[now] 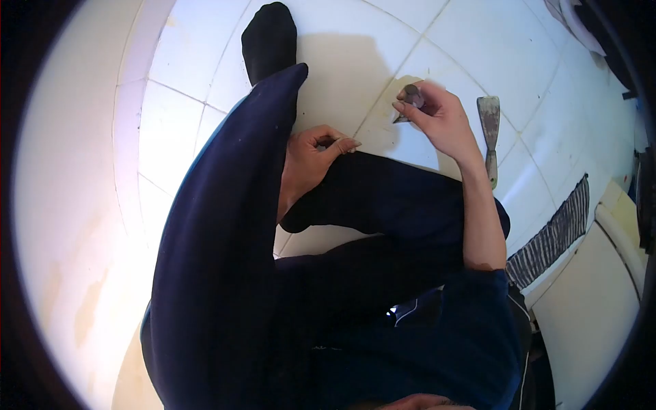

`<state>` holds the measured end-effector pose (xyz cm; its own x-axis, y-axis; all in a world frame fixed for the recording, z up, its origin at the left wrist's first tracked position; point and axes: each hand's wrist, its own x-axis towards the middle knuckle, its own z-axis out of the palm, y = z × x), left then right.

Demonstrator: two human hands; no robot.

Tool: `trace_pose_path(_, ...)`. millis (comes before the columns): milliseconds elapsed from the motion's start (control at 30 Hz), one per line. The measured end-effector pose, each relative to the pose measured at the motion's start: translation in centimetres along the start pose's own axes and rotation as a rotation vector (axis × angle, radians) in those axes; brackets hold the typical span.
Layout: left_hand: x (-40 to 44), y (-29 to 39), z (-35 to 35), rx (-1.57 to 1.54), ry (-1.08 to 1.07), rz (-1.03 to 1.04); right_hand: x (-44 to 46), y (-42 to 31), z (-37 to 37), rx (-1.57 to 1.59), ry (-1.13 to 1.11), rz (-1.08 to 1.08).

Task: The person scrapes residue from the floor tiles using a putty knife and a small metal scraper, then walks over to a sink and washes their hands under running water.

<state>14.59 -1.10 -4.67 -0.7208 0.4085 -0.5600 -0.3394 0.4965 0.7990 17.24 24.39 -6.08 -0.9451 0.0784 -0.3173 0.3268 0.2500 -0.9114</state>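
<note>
Left of the scraper (pixel 490 123), the right hand (pixel 444 123) grasps a tool (pixel 412 94) in its fingertips; farther left, the left hand (pixel 311 157) curls, grasp unclear

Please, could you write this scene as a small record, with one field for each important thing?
Right hand: the right hand holds a small round-ended object, mostly hidden by the fingers
Left hand: the left hand is beside the raised leg, thumb and finger together; whether it holds something, cannot tell
Scraper: the scraper lies near the right hand
Striped cloth: the striped cloth lies on the right
Surface: tiled floor
</note>
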Motion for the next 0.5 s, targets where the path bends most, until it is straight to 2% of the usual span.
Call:
trace_pose_path(67,0.1,0.1,-0.3,0.098,0.013,-0.006,0.4,-0.5,0.6,-0.062,0.008,-0.008)
trace_pose_path(267,0.4,-0.4,0.2,-0.081,0.033,-0.046,0.0,-0.8,0.7,-0.089,0.092,0.073)
trace_pose_path(367,0.7,-0.8,0.0,-0.107,0.034,-0.074,-0.7,-0.3,2.3,-0.101,0.034,-0.085)
trace_pose_path(500,0.5,-0.3,0.0,-0.128,0.032,-0.021,-0.7,-1.1,2.4,-0.277,0.113,-0.139)
